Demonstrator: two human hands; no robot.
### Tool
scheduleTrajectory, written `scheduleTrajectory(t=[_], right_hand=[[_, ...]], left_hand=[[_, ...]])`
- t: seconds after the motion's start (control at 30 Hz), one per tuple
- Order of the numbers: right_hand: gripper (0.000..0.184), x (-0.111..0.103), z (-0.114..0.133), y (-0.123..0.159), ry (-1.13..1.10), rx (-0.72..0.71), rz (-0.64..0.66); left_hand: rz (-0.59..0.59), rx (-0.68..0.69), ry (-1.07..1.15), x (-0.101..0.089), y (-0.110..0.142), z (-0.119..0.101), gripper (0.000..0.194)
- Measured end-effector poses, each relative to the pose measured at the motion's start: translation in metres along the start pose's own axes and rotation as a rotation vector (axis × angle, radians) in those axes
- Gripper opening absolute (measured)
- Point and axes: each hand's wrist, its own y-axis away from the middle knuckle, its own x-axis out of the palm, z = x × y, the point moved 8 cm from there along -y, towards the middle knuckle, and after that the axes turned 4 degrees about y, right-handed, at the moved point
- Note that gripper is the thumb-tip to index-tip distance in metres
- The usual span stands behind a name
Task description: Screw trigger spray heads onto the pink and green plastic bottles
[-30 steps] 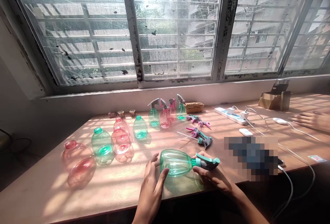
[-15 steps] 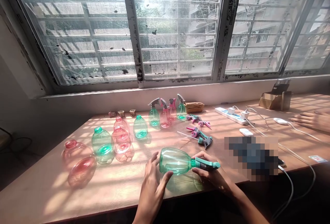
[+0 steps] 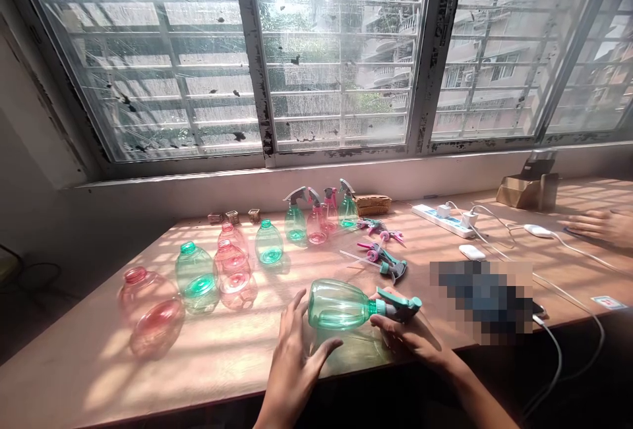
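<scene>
A clear green spray bottle (image 3: 339,304) lies sideways above the table's front edge, its grey and teal trigger head pointing right. My right hand (image 3: 413,337) grips it around the collar and trigger head. Beside the bottle's base, my left hand (image 3: 297,350) is open, thumb and fingers spread apart, and seems to hold nothing. Beyond the bottle lie loose spray heads, among them a grey and teal one (image 3: 393,267) with a thin tube and pink-and-grey ones (image 3: 380,231). To the left stand headless bottles, such as a green one (image 3: 196,274) and a pink one (image 3: 148,304).
Several bottles with spray heads (image 3: 295,218) stand by the wall near a brown cardboard piece (image 3: 373,205). On the right are a white power strip (image 3: 442,221), cables, a blurred dark object (image 3: 487,300) and an open carton (image 3: 527,192). Another person's hand (image 3: 593,225) rests at the far right.
The spray bottle has turned about its length, so its teal trigger now faces up. My left thumb has come off it and spread. The other person's hand shifted slightly right.
</scene>
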Motion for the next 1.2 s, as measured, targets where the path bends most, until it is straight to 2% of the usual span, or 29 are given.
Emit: scheduleTrajectory(t=[0.13,0.23,0.33,0.43,0.57,0.73,0.87,0.97,1.1,1.2], right_hand=[[0.038,0.006,0.004,0.000,0.067,-0.001,0.071],[0.038,0.002,0.000,0.001,0.038,0.009,0.034],[0.048,-0.005,-0.006,0.002,-0.036,0.005,-0.040],[0.049,-0.006,-0.009,0.002,-0.094,0.004,-0.047],[0.040,-0.003,-0.002,0.000,0.012,-0.026,-0.012],[0.036,0.001,0.009,-0.002,0.165,-0.087,0.039],[0.032,0.003,0.006,0.002,0.043,-0.001,0.037],[0.040,0.002,0.003,0.005,-0.072,0.059,0.005],[0.040,0.003,0.009,0.002,0.070,-0.020,0.027],[0.042,0.002,0.011,-0.001,0.150,-0.070,0.022]], left_hand=[[-0.026,-0.077,0.050,-0.005,-0.001,-0.001,0.045],[-0.033,-0.066,0.053,-0.006,-0.002,0.002,0.037],[-0.023,0.014,0.012,-0.003,-0.002,0.003,0.040],[-0.049,0.068,-0.021,-0.002,0.000,0.001,0.049],[0.002,0.011,-0.016,0.001,0.001,-0.001,0.056],[-0.021,-0.051,-0.001,-0.004,-0.002,0.002,0.047],[-0.013,0.026,-0.022,-0.001,-0.002,0.006,0.047],[-0.050,0.083,-0.034,-0.001,0.001,0.006,0.054],[-0.019,0.013,0.006,0.000,0.000,0.002,0.063],[-0.024,-0.062,0.070,-0.005,-0.002,0.000,0.047]])
